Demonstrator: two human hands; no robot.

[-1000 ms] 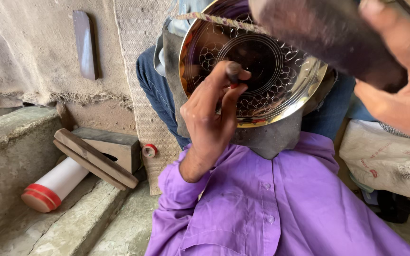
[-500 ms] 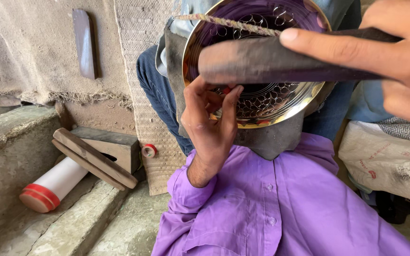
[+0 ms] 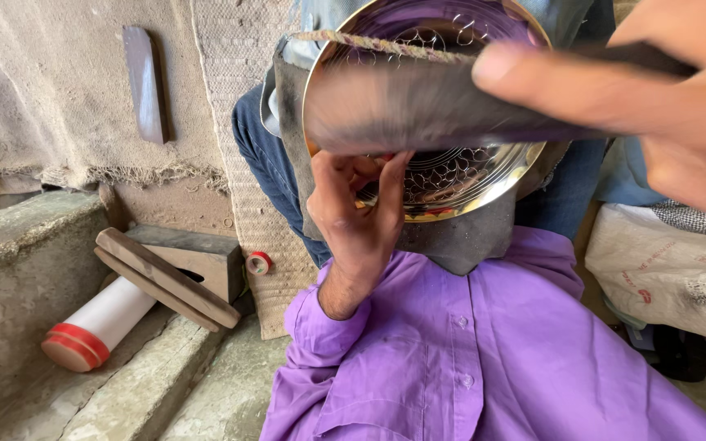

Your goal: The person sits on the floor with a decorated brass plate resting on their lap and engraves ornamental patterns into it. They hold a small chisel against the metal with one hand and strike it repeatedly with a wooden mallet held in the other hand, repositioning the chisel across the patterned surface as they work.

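A shiny round metal plate (image 3: 471,184) with a fine engraved net pattern stands tilted on my lap, against a dark cloth (image 3: 459,241). My left hand (image 3: 361,216) rests on its lower left face, fingers pinched shut on a small punch that is mostly hidden. My right hand (image 3: 672,106), close to the camera and blurred, grips a long dark mallet (image 3: 418,106) lying across the plate just above my left fingers. A twisted cord (image 3: 369,42) runs across the plate's top. Purple sleeves cover my arms.
A white roll with a red end (image 3: 91,331) lies at the lower left beside stacked wooden blocks (image 3: 169,278) and a small red tape ring (image 3: 259,263). A concrete ledge (image 3: 18,245) is at left, a woven mat (image 3: 234,122) behind, a white sack (image 3: 672,269) at right.
My right hand has swung the dark mallet down from the upper right, so it now lies across the plate over my left fingers. My left hand has stayed on the plate.
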